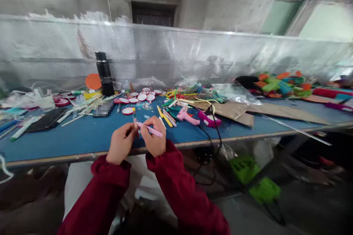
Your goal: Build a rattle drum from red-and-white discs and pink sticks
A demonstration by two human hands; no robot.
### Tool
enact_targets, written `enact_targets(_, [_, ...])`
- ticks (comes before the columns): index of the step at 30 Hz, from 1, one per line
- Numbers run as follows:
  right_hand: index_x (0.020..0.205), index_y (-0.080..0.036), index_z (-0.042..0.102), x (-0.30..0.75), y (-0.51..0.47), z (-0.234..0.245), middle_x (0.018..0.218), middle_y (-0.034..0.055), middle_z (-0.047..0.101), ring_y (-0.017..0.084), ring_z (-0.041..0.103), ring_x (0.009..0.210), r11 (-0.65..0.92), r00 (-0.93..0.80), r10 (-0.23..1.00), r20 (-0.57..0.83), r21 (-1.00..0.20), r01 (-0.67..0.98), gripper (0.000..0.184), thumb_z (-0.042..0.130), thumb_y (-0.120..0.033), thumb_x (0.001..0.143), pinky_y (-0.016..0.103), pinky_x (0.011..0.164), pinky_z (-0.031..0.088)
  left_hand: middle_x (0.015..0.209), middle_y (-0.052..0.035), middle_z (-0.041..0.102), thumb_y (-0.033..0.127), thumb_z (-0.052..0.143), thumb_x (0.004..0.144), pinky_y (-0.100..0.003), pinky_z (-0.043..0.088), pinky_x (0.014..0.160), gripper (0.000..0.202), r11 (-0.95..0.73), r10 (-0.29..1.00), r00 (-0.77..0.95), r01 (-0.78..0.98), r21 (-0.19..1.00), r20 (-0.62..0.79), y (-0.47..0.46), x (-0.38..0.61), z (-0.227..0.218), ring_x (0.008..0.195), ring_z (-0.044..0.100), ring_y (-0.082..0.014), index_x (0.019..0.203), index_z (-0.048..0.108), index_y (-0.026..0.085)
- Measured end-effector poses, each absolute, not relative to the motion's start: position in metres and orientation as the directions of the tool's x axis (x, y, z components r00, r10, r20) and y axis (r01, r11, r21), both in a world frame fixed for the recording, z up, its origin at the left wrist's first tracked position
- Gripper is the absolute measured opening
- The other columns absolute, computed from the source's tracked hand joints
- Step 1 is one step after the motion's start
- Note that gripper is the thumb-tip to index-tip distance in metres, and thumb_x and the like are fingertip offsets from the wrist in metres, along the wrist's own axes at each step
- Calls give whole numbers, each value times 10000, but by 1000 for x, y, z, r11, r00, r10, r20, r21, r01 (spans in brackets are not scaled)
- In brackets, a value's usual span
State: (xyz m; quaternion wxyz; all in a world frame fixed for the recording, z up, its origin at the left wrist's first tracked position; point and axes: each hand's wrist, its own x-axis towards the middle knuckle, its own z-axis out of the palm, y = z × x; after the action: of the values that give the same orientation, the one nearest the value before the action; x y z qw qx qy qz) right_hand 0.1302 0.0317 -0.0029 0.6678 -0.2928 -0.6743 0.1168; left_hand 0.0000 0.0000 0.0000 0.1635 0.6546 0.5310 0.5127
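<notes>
My left hand [121,143] is closed in a pinch on a small thin stick [134,115], pinkish with a yellow upper end, held upright above the table's front edge. My right hand [154,140] grips a pink pen [154,131] between thumb and fingers. Its tip reaches left to the stick, close to my left fingertips; whether they touch I cannot tell. Just beyond my hands lie a white disc with a red rim [127,111] and several yellow and pale sticks [166,118]. To the right rests a pink glue gun [187,116].
A black flask [104,75] stands at the back of the blue table [82,136]. Several red-rimmed discs [142,97] lie near it. Right are a magenta box [209,119] with a black cable, cardboard [223,110] and a metal rod [300,131]. A mesh screen [171,51] closes the back.
</notes>
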Motion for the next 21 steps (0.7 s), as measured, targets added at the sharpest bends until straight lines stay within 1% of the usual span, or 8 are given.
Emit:
enact_targets(3, [699,-211,508,132,36,-5,686,-14,554,155,530,701,777,93,580,810,-583,236,169,584,-250,845,295,676,414,679,22,589,384,523,902,-246,352,619,270,-378,866,-102,511,772,490,1,-2,1,641,472,-131,792,649,173])
enact_targets(6, [711,-215,512,133,36,-5,705,-8,569,158,537,708,775,110,584,804,-593,217,148,584,-237,838,297,675,424,660,26,579,402,536,893,-242,344,593,271,-372,872,-108,485,791,477,0,-1,2,613,458,-127,796,646,173])
enact_targets(11, [704,-217,518,133,31,-1,690,-14,587,156,548,706,803,85,556,827,-561,201,145,587,-203,831,303,693,430,636,29,551,429,535,893,-238,335,572,303,-386,869,-95,484,785,486,0,2,3,598,444,-124,777,649,173])
enact_targets(16, [697,-215,517,132,29,2,686,-20,587,152,550,709,825,61,525,849,-525,210,147,581,-177,825,308,715,424,683,17,582,415,512,908,-232,372,618,302,-422,854,-72,481,768,515,2,2,1,658,494,-134,812,659,170])
enact_targets(21, [698,-218,502,131,31,0,687,-19,584,152,551,706,820,66,513,856,-511,258,154,580,-180,826,313,722,423,717,10,601,405,515,908,-238,383,646,295,-420,849,-76,504,755,523,2,0,1,683,506,-138,804,654,167])
